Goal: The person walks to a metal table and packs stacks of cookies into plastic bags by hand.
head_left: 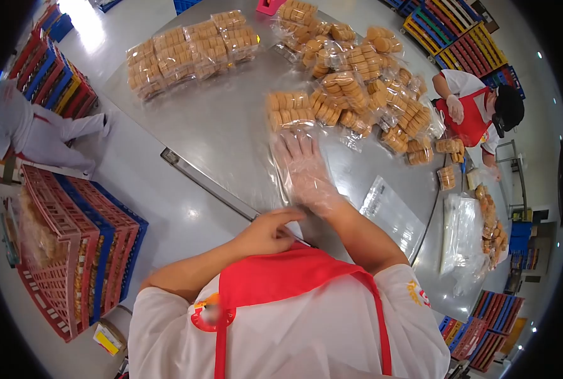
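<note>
My right hand [303, 174], in a clear plastic glove, lies palm down with its fingers stretched out on a clear plastic bag [274, 165] on the metal table. Its fingertips touch the near edge of a clear pack of round biscuits [290, 111]. Close to the table's near edge, my left hand [274, 231] is bare, its fingers curled beside the right wrist. Whatever it may hold is hidden. A large pile of bagged biscuits [357, 88] spreads beyond the right hand. More packs stand in rows [190, 52] at the upper left.
Empty clear bags [392, 211] lie right of my right hand. A co-worker in a red apron [474, 110] is at the right, near a stack of white bags [461, 230]. Crates [73, 246] stand at the left, and another person [38, 129] is behind them.
</note>
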`<act>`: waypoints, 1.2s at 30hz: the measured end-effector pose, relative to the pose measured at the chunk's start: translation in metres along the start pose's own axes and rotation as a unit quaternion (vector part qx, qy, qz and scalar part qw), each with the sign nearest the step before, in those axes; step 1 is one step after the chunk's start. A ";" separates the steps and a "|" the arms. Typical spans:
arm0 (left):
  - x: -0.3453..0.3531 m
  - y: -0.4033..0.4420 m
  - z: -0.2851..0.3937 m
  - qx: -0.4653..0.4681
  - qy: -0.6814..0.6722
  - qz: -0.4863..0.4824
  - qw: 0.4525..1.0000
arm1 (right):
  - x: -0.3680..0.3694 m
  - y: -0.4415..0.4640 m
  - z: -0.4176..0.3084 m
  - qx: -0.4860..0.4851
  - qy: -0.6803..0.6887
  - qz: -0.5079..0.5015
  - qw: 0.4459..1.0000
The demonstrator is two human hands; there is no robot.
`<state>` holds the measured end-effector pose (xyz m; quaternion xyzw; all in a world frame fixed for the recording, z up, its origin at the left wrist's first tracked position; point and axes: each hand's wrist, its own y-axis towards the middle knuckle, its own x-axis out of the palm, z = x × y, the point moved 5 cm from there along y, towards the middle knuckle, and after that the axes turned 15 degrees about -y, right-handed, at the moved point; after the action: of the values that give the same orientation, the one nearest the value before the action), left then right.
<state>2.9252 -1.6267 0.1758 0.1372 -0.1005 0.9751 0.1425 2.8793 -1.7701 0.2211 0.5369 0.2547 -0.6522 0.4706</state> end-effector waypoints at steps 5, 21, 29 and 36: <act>-0.060 0.004 0.006 0.098 -0.006 0.298 0.949 | -0.005 -0.026 -0.014 0.039 0.070 -0.025 0.996; -0.066 0.140 0.125 0.307 0.348 0.369 0.805 | 0.007 -0.124 0.016 -0.001 0.281 0.104 0.954; -0.009 0.279 0.176 0.275 0.758 0.036 0.591 | -0.004 -0.228 0.096 0.318 0.340 0.168 0.869; 0.046 0.236 0.234 0.177 0.651 0.082 0.733 | -0.028 -0.234 0.137 0.360 0.356 0.187 0.842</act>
<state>2.8669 -1.8920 0.3723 -0.5173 0.1803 0.8340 0.0660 2.6078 -1.7752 0.2471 0.9010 0.0469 -0.3618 0.2346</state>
